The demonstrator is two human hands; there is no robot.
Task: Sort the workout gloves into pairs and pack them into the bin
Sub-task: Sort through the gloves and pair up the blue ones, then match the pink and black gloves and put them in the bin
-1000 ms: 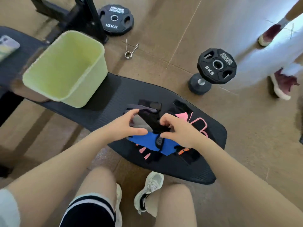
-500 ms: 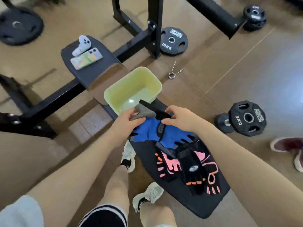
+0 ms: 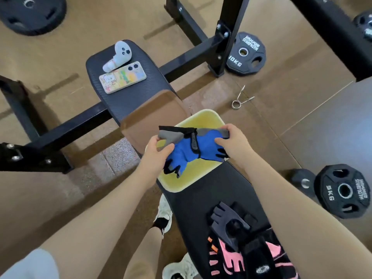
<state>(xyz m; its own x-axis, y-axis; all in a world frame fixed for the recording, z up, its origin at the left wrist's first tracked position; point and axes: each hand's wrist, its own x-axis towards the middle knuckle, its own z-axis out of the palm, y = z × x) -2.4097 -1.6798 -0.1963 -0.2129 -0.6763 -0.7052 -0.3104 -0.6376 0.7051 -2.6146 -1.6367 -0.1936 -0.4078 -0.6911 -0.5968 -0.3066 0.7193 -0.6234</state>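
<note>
Packing only just begun, by the look of things. At the far left end of the bench (image 3: 201, 208): just a phone (image 3: 122, 77) and a white controller (image 3: 120, 55), nothing to do with the job.

Moving right, left hand (image 3: 159, 150) pinched shut on the gray edge of the blue gloves (image 3: 189, 152), thumb on top, fingers under. Looks like two blue gloves laid one on the other, so most likely one pair sorted. Held up above the yellow bin (image 3: 189, 178), not inside it yet, with black finger ends hanging down over the open top.

Bin sitting in the middle of the bench, right by the brown block (image 3: 155, 117). Seems bare inside in the parts on show. Some of it hidden behind the gloves and hands, so hard to be sure.

Right hand (image 3: 235, 141) closed tight on the other side of the same blue gloves, over the far right corner of the bin.

Further right, at the near right end of the bench, a heap waiting: a gray glove (image 3: 227, 220) on top, pink and black gloves (image 3: 231, 260) under it, a black glove (image 3: 255, 256) beside. None of these matched up yet, as far as can be seen. Heap partly cut off by the bottom edge and the right arm.

So, probably: first pair about to go in, then the heap to sort into pairs and drop in too
</note>
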